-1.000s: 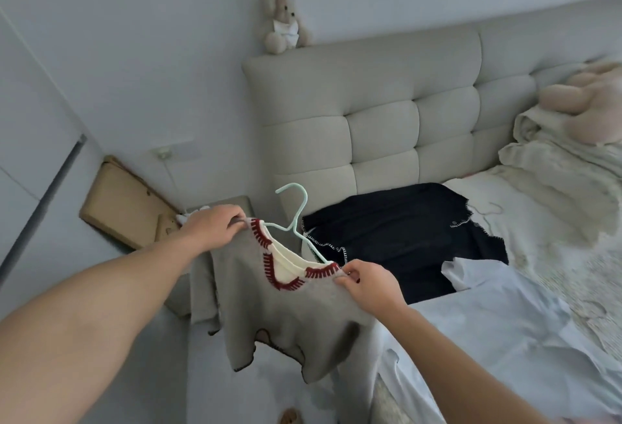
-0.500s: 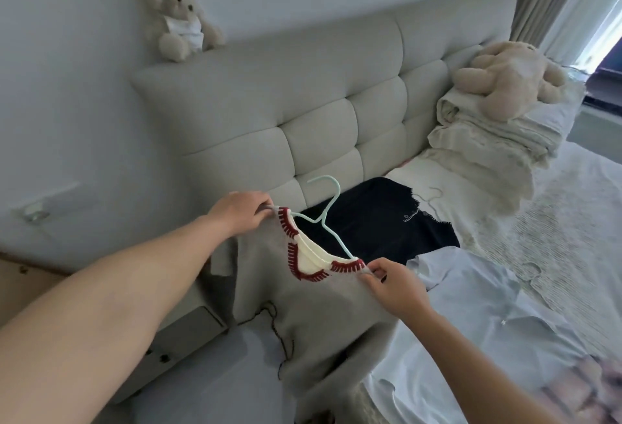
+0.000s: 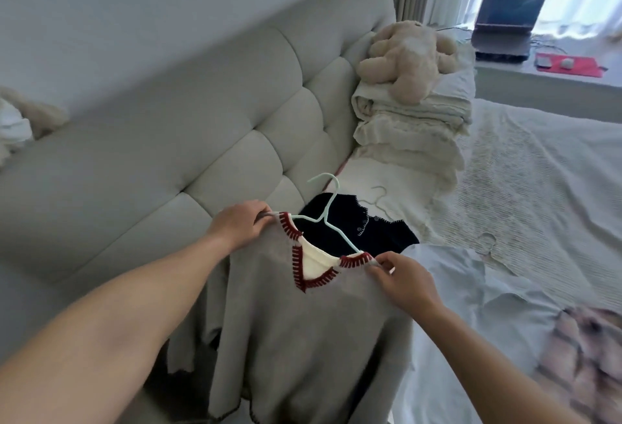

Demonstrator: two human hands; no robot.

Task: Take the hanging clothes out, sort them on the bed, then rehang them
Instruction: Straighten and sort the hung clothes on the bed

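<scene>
I see the grey sweater point(image 3: 303, 329) on its pale green hanger point(image 3: 331, 218), held up over the bed's point(image 3: 538, 188) near edge; my left hand point(image 3: 240, 226) pinches one shoulder, my right hand point(image 3: 402, 280) the other. Behind it lie a black top point(image 3: 370, 231) and a white shirt point(image 3: 471, 292). Beyond, a padded headboard point(image 3: 208, 141), folded blankets point(image 3: 410, 127) under a plush toy point(image 3: 407, 56), and a laptop point(image 3: 505, 24) by the window.

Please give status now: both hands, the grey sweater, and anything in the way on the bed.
Left hand and right hand each grip a shoulder of the grey sweater. Sweater on mint hanger, held above bed. Black garment and white shirt lie beneath.
</scene>
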